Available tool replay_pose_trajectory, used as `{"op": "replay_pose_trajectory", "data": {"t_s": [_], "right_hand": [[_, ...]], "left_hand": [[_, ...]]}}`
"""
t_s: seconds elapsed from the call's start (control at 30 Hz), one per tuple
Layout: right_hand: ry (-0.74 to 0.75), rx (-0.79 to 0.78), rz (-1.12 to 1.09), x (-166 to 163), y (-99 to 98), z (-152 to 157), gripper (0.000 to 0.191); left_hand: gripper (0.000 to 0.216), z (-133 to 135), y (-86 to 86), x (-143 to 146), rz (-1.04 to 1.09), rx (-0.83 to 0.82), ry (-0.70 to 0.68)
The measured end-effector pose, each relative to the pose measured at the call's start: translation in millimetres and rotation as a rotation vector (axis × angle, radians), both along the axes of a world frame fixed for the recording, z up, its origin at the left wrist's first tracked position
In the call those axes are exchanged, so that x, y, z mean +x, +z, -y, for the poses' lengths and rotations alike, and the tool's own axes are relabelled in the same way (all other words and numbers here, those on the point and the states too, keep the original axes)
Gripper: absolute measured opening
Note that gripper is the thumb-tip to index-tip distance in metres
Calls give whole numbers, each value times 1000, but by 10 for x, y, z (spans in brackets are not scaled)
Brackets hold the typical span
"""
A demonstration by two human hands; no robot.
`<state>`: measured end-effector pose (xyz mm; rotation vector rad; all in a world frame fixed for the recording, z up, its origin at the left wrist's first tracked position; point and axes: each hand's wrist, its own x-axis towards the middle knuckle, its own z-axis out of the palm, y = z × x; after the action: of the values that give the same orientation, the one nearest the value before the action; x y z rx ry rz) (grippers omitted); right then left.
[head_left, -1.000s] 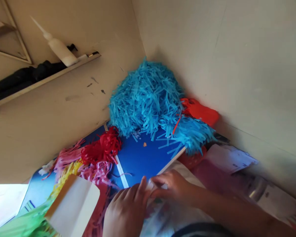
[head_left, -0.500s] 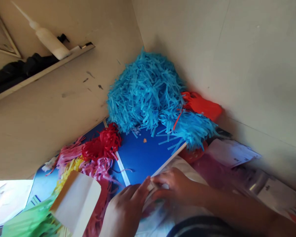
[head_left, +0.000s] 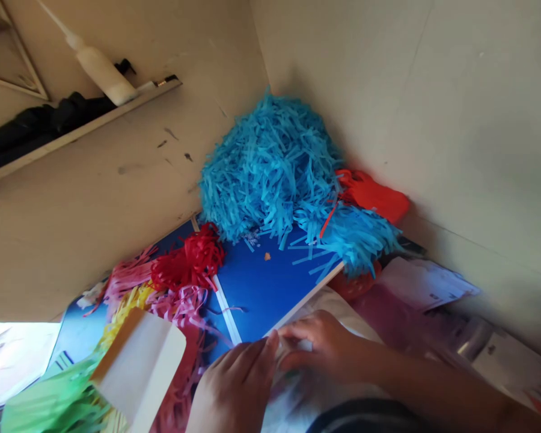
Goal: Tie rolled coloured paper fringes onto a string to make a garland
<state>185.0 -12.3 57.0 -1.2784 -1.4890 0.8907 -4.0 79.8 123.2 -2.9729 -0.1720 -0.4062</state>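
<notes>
At the bottom centre my left hand (head_left: 237, 385) and my right hand (head_left: 327, 346) meet, fingertips almost touching. The right thumb and fingers are closed around a small pale piece (head_left: 304, 344), too blurred to name. My left fingers are bent together beside it, and what they hold is hidden. Below the hands lies whitish, see-through sheeting (head_left: 288, 403), smeared by motion. Just past my fingertips is the edge of a blue tabletop (head_left: 261, 294). Left of my left hand lies a folded white card or paper (head_left: 142, 367) with a brown edge.
Blue paper fringe (head_left: 270, 168) is heaped in the wall corner, with an orange-red bundle (head_left: 379, 195) at its right. Red fringe (head_left: 189, 258), pink, yellow and green fringe (head_left: 54, 391) lie left. A shelf (head_left: 81, 132) holds a nozzle bottle (head_left: 106, 75). Papers (head_left: 424, 279) lie right.
The view has shifted slightly, so most things sit a little further right. Both hands stay together in nearly the same pose, the fingers moved only slightly.
</notes>
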Motion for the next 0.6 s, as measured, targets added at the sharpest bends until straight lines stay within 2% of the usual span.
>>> {"op": "replay_pose_trajectory", "data": {"t_s": [0.13, 0.27, 0.4, 0.47, 0.6], "right_hand": [[0, 12, 22, -29, 0, 9, 59], [-104, 60, 41, -63, -65, 51, 56], [-153, 219, 43, -53, -118, 75, 44], [-122, 259, 64, -36, -129, 41, 36], [-142, 268, -29, -15, -158, -136, 27]], "left_hand": [[36, 6, 2, -9, -10, -40, -5], [37, -34, -16, -135, -51, 3, -32], [31, -85, -69, -316, -87, 73, -70], [28, -83, -124, -337, -4, 30, -22], [23, -87, -243, -265, 235, -72, 168]]}}
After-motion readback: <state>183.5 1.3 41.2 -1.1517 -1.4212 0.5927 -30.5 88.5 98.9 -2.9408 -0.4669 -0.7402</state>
